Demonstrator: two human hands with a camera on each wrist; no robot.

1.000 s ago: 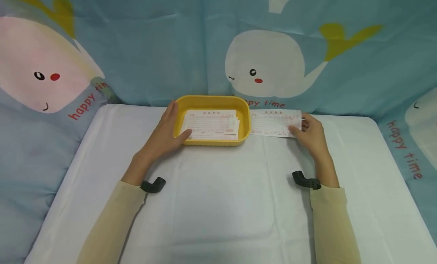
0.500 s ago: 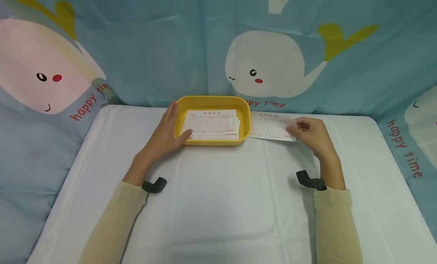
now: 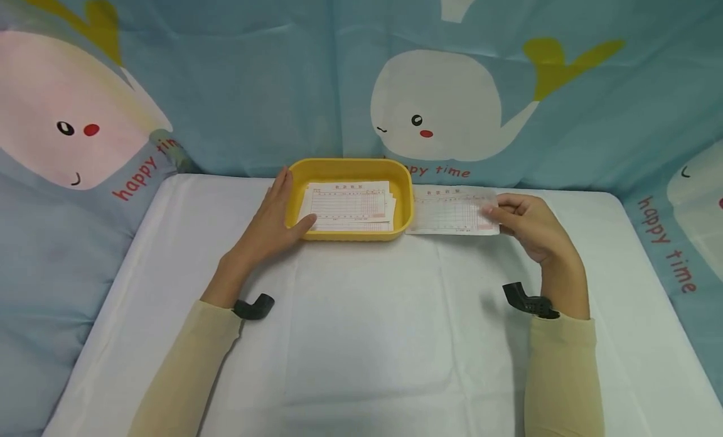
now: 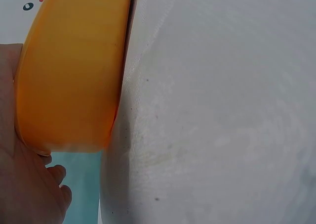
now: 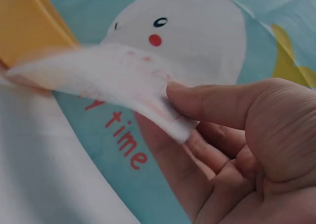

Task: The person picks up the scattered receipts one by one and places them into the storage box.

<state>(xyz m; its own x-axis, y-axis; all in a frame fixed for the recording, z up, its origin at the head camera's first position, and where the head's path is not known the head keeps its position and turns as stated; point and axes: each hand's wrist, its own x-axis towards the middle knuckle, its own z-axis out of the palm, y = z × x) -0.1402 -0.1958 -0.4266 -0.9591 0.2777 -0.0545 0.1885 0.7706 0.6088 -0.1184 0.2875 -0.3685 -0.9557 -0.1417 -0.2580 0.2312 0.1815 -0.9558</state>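
In the head view, a shallow yellow plastic tray (image 3: pixel 353 167) lies at the back of the table, with several white paper forms (image 3: pixel 349 205) printed in red lines inside it. My left hand (image 3: pixel 265 226) holds the tray's left end, its thumb over the near corner of the rim. My right hand (image 3: pixel 528 226) pinches the right end of another form (image 3: pixel 449 211) between thumb and fingers. That form's left end lies close to the tray's right side; whether they touch I cannot tell. In the right wrist view the pinched form (image 5: pixel 113 80) is bent and partly blurred.
A white cloth (image 3: pixel 373 336) covers the table. Blue cloth (image 3: pixel 254 79) with printed whales hangs right behind the tray and down the sides. Black curved mounts (image 3: pixel 254 306) sit at both wrists.
The form in my right hand has come nearer to me, bending and then flattening out. My right hand and forearm have moved slightly right. The left hand and tray stay in place.
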